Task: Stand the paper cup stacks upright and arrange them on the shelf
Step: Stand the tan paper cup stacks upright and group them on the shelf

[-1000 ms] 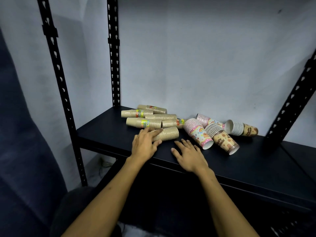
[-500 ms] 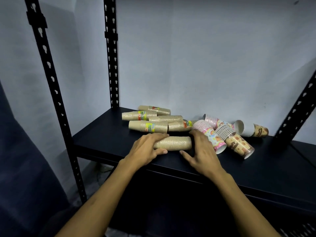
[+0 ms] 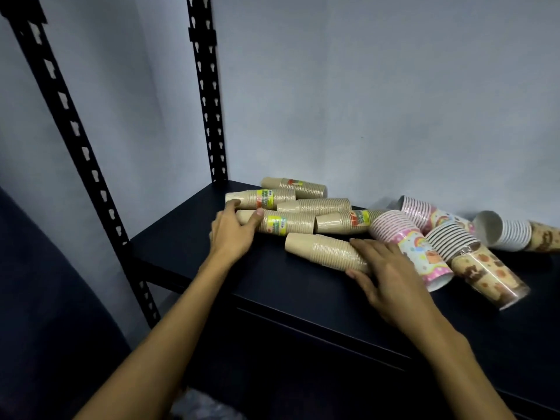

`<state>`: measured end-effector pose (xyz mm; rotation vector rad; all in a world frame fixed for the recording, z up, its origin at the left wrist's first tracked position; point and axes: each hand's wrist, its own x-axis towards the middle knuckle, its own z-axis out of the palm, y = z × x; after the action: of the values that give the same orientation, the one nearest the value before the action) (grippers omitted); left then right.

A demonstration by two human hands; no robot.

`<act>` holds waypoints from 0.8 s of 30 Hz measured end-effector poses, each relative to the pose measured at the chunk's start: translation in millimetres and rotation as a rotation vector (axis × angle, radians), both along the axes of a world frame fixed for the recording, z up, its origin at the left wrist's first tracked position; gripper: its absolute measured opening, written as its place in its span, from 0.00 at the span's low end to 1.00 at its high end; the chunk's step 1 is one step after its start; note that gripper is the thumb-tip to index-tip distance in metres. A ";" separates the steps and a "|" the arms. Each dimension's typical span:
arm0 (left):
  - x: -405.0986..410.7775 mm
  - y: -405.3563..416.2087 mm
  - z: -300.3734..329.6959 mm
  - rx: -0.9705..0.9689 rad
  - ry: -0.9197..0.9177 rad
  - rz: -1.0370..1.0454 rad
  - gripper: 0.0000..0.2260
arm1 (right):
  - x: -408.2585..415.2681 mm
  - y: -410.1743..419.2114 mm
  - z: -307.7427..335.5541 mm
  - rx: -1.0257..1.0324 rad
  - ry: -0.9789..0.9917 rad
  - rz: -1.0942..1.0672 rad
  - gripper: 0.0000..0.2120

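Kraft-brown cup stacks lie on their sides across the black shelf (image 3: 272, 286), none upright yet. Nearest the front edge, one plain stack (image 3: 321, 251) lies at a slant, closed end toward the left. The right hand (image 3: 391, 274) grips its right end, fingers over the top and thumb curled underneath, so the hand is clamped on that stack.

Behind it, toward the left rear corner, five more brown stacks lie roughly parallel and touching. The left hand (image 3: 233, 228) holds the labelled stack (image 3: 285, 224) by its left end, thumb on top and fingers curled around the far side; those fingertips also touch the end of the second labelled stack (image 3: 263, 199) just behind. Further back lie a rear stack (image 3: 298, 187) near the wall (image 3: 378, 95), a bare stack (image 3: 315, 205) and another labelled one (image 3: 348, 221) pointing right.

To the right, the printed stacks crowd together: a pink rainbow stack (image 3: 406, 244) just beside the right hand, its open mouth toward the front edge; a brown bear stack (image 3: 472, 262) against it on the right; a second pink stack (image 3: 424, 212) behind them; and a white-rimmed stack (image 3: 509, 233) nearest the right edge, mouth facing left.

Two perforated black uprights (image 3: 209, 110) rise at the shelf's left end.
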<state>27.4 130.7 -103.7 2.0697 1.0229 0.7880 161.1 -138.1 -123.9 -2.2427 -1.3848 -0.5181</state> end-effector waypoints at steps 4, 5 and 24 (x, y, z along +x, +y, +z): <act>3.3 3.5 -11.2 0.048 0.014 0.007 0.26 | -4.7 6.8 0.5 -0.007 -0.038 -0.043 0.26; 2.7 4.1 -11.7 0.027 -0.058 0.007 0.25 | -4.7 6.5 -0.5 -0.011 -0.051 -0.053 0.26; -37.3 -13.4 80.9 0.002 -0.373 -0.643 0.27 | -23.0 -7.6 10.9 0.286 0.498 0.072 0.14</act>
<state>-9.9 117.2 -22.8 1.9724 0.1297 0.7786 138.1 -145.7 -113.1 -1.9092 -1.0530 -0.1063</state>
